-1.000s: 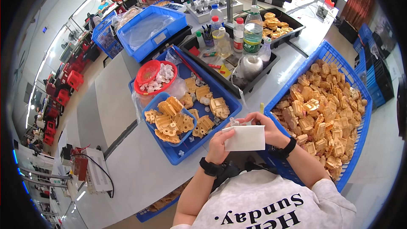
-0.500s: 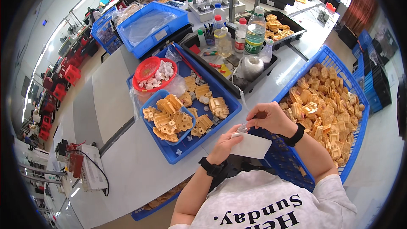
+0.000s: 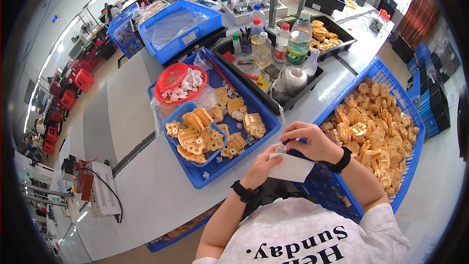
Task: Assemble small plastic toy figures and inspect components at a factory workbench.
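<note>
Viewed remotely, my left grip (image 3: 261,168) clasps a white sheet (image 3: 293,169) and translucent piece (image 3: 280,149), the latter just left of my right grip (image 3: 313,142), whose closure I cannot tell.

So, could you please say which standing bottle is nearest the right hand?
The small white-capped bottle beside the whitish roll; the other standing bottles are farther from the right hand.

Small translucent plastic piece (image 3: 280,148): base hidden by left hand (image 3: 260,170), kind indeterminable | white rectangular sheet (image 3: 294,168): likewise partly covered | white short-sleeved shirt (image 3: 278,225): cropped below
</note>
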`<state>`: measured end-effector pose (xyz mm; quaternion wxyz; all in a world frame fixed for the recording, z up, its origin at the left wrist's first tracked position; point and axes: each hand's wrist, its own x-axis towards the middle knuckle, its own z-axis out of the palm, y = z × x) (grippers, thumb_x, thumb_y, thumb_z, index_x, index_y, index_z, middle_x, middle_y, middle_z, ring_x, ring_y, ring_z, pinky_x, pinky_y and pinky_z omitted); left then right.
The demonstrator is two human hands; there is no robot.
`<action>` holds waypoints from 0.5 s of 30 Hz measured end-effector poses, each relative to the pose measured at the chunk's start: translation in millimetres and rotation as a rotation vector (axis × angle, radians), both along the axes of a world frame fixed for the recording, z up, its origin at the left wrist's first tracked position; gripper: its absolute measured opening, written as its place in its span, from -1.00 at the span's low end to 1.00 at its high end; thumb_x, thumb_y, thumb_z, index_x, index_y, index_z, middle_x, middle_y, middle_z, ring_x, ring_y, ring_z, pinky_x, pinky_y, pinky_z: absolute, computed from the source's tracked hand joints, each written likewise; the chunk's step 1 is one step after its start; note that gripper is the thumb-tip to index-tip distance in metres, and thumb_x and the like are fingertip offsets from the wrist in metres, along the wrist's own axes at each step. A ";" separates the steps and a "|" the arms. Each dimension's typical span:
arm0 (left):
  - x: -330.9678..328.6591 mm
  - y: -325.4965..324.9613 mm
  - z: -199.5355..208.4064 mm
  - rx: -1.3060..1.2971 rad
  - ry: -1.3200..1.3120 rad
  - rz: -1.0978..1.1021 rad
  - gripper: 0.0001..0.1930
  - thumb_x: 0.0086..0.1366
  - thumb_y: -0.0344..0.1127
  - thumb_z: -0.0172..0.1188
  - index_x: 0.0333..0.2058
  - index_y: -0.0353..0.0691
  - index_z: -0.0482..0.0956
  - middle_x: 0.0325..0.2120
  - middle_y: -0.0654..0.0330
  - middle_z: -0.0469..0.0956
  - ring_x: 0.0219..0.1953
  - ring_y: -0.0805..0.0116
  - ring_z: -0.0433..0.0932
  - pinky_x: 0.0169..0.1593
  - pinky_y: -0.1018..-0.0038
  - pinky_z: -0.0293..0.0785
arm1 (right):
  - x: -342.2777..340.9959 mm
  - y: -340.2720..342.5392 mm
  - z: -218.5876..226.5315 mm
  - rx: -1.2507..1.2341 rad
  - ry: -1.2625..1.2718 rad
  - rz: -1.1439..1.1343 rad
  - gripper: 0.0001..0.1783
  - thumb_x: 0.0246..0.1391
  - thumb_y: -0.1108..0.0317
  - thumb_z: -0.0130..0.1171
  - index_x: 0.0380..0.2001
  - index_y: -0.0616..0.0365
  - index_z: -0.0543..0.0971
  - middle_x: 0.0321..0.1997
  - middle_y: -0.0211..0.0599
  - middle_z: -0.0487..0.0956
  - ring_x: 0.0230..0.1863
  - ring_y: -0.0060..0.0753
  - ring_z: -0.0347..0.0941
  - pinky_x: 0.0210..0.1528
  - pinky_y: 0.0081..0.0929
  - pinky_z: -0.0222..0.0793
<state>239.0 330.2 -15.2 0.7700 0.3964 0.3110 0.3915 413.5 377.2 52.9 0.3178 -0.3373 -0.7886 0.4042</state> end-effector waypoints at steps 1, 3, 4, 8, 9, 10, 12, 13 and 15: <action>0.5 2.4 -0.8 0.001 -0.002 -0.001 -0.65 0.20 -0.35 -0.06 -0.02 -0.25 0.29 -0.24 0.31 0.40 -0.19 0.58 0.35 -0.10 0.65 0.23 | 0.5 1.8 0.4 0.001 -0.002 -0.001 -0.72 -0.22 0.66 0.10 -0.34 0.20 0.56 -0.37 -0.24 0.49 -0.37 -0.32 0.45 -0.32 -0.49 0.37; 0.6 5.2 -3.5 0.045 0.046 0.000 -0.64 0.21 -0.35 -0.06 -0.01 -0.26 0.27 -0.24 0.31 0.39 -0.18 0.59 0.34 -0.09 0.66 0.22 | 0.9 3.3 0.5 0.005 -0.068 0.009 -0.72 -0.24 0.67 0.10 -0.36 0.20 0.56 -0.39 -0.19 0.50 -0.38 -0.27 0.45 -0.32 -0.50 0.37; 0.6 7.3 -2.7 0.048 0.045 0.000 -0.64 0.21 -0.35 -0.06 -0.01 -0.26 0.27 -0.24 0.31 0.39 -0.18 0.59 0.34 -0.09 0.66 0.22 | 0.3 5.2 1.6 0.007 -0.069 0.009 -0.72 -0.24 0.67 0.10 -0.36 0.20 0.56 -0.39 -0.19 0.50 -0.38 -0.27 0.45 -0.32 -0.50 0.37; -0.4 4.8 -2.8 0.103 0.096 -0.034 -0.62 0.21 -0.36 -0.06 0.02 -0.28 0.24 -0.19 0.30 0.37 -0.14 0.60 0.31 -0.05 0.66 0.19 | -3.0 4.0 8.2 0.233 -0.237 0.041 -0.90 -0.23 0.49 0.16 -0.52 0.24 0.54 -0.50 -0.18 0.47 -0.45 -0.18 0.42 -0.40 -0.38 0.34; 0.9 6.7 -4.8 0.155 0.141 -0.033 -0.62 0.21 -0.36 -0.06 0.02 -0.28 0.24 -0.18 0.30 0.37 -0.12 0.60 0.29 -0.04 0.65 0.18 | -1.9 5.7 8.9 0.322 -0.354 0.035 -0.87 -0.22 0.40 0.19 -0.57 0.24 0.52 -0.54 -0.20 0.45 -0.47 -0.15 0.40 -0.42 -0.35 0.32; 2.9 7.6 -3.4 0.321 0.253 -0.023 -0.62 0.21 -0.38 -0.06 0.02 -0.31 0.23 -0.16 0.29 0.35 -0.10 0.57 0.28 -0.02 0.63 0.18 | 1.6 5.8 6.2 0.384 -0.469 0.026 -0.75 -0.18 0.23 0.17 -0.66 0.21 0.48 -0.61 -0.21 0.42 -0.50 -0.14 0.39 -0.48 -0.31 0.29; 6.3 5.3 -10.7 0.301 0.216 -0.018 -0.61 0.22 -0.37 -0.05 0.03 -0.31 0.23 -0.12 0.30 0.32 -0.08 0.56 0.27 0.00 0.62 0.16 | -2.6 0.4 12.6 0.411 -0.697 -0.018 -0.69 -0.17 0.14 0.15 -0.67 0.20 0.48 -0.63 -0.20 0.42 -0.51 -0.12 0.39 -0.47 -0.30 0.30; 7.3 6.4 -21.0 0.334 0.206 -0.009 -0.61 0.22 -0.36 -0.05 0.03 -0.30 0.22 -0.12 0.30 0.32 -0.08 0.56 0.26 0.00 0.63 0.16 | -4.3 -1.6 14.7 0.417 -0.787 -0.028 -0.67 -0.16 0.12 0.14 -0.67 0.20 0.48 -0.63 -0.20 0.43 -0.50 -0.11 0.40 -0.46 -0.31 0.31; 4.4 1.2 -18.1 0.308 0.175 0.021 -0.61 0.23 -0.35 -0.07 0.02 -0.31 0.23 -0.11 0.28 0.32 -0.08 0.54 0.27 0.00 0.62 0.15 | -8.5 -12.2 22.3 0.383 -0.695 -0.102 -0.69 -0.14 0.14 0.14 -0.61 0.22 0.49 -0.57 -0.17 0.45 -0.46 -0.10 0.41 -0.43 -0.33 0.32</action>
